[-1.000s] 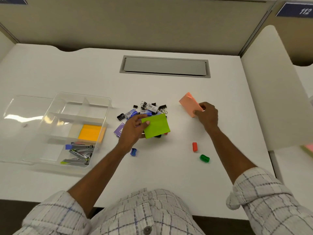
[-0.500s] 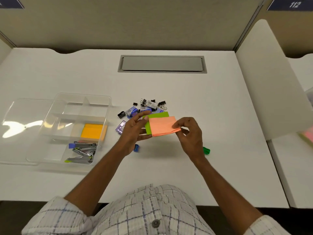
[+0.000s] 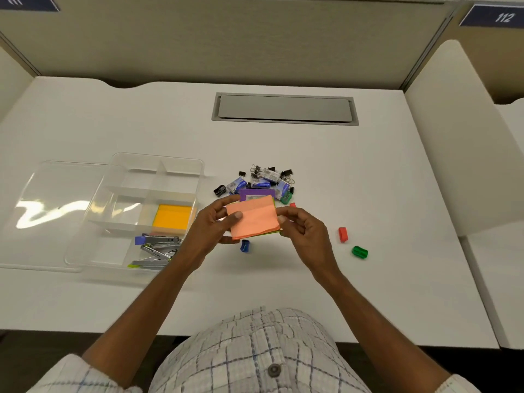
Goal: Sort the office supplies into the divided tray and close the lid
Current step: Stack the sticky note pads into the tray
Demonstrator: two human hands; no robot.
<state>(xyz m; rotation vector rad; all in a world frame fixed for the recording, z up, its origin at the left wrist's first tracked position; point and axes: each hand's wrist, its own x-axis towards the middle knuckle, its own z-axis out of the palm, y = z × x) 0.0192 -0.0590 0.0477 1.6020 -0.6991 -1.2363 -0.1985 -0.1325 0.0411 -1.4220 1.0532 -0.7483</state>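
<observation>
Both hands hold a stack of sticky notes above the desk: a salmon pad (image 3: pixel 255 219) lies on top of a green pad, of which only a thin edge shows. My left hand (image 3: pixel 215 222) grips the stack's left side, thumb on top. My right hand (image 3: pixel 303 231) pinches its right edge. The clear divided tray (image 3: pixel 158 163) sits to the left, with an orange pad (image 3: pixel 171 218) in a middle compartment and several staple removers (image 3: pixel 157 251) in the near one. Its lid (image 3: pixel 56 199) lies flat beside it.
Behind the stack lies a pile of binder clips and staple boxes (image 3: pixel 263 180) with a purple box (image 3: pixel 256 193). Loose sharpeners lie around: blue (image 3: pixel 244 246), red (image 3: pixel 342 234), green (image 3: pixel 359 251). A grey cable hatch (image 3: pixel 285 109) is set in the desk; a white divider (image 3: pixel 453 137) stands on the right.
My right hand carried the salmon pad leftward from the desk and set it on the green pad in my left hand. The two pads are now squared up together.
</observation>
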